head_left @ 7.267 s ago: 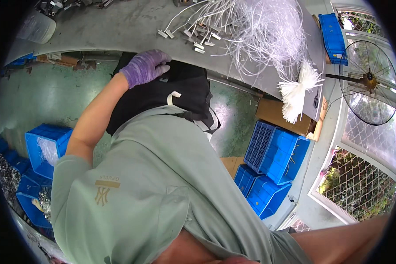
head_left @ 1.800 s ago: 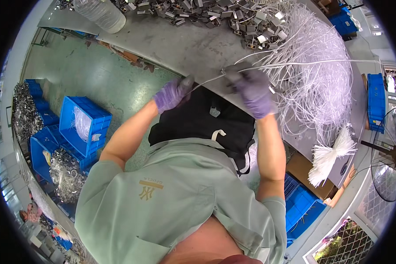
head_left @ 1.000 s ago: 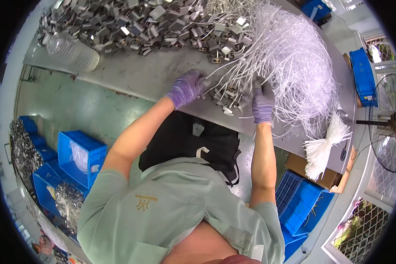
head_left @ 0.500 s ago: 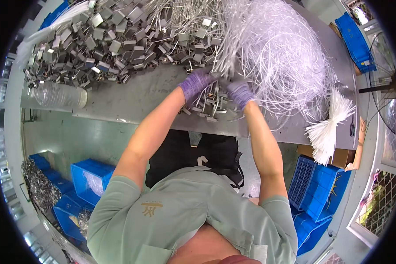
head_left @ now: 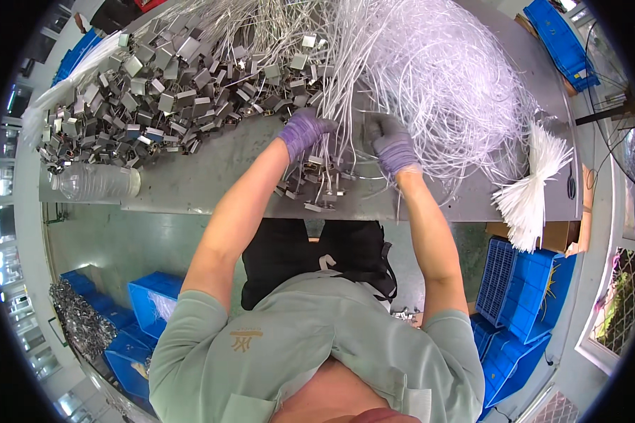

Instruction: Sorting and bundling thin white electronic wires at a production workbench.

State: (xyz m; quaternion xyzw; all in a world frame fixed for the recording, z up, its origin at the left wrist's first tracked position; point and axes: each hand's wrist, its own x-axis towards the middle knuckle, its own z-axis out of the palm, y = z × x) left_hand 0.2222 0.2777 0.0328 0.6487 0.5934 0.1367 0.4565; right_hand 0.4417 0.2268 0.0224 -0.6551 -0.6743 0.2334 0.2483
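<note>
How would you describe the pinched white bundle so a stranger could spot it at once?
Start at the grey table and follow its front edge to the right. Just past the big tangle of pale strands lies the white bundle, its lower end overhanging the edge. Unlike the looping tangle, its strands run straight, pinched midway and fanned at both ends.

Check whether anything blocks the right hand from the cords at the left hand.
Nothing solid shows between the right hand and the bunch of cords at the left hand; gray table shows in the gap. I cannot tell whether a fine strand crosses it. The big clear tangle lies mostly rightward.
</note>
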